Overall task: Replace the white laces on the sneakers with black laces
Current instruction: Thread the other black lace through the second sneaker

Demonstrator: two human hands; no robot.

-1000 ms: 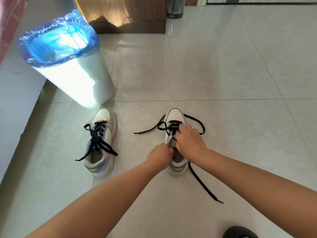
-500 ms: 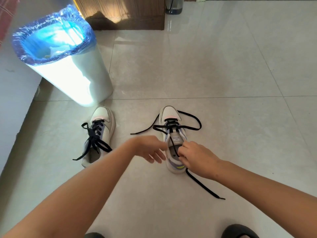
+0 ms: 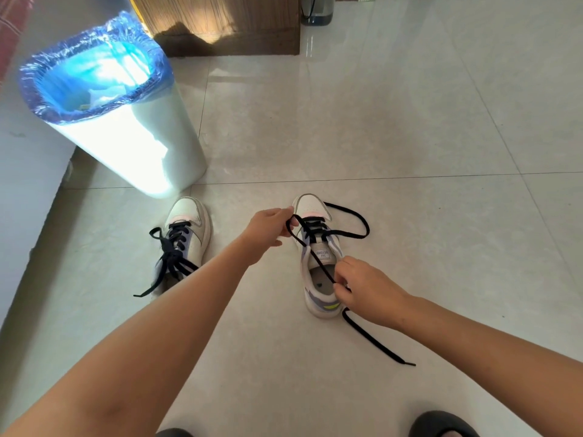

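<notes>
Fingertips of right hand pinch the black lace over the heel opening of the right-side sneaker, so that grip is grasping the lace. From the pinch, the lace runs taut diagonally up across the tongue to the left hand, whose thumb & fingers hold it just beside the sneaker's toe; that grip is also grasping the lace. Another part of the lace loops out right of the toe, and a loose end trails behind the heel across the floor toward the near right, aglet lying flat. Sneaker stands upright on the tile, toe pointing away, w/ black lacing through its eyelets. Second sneaker sits to the left, apart from the first, already laced in black, ends loose. Just beyond it stands a white bin w/ a blue liner over its rim, near the floor's left edge. Wooden cabinet lies at the far edge.
</notes>
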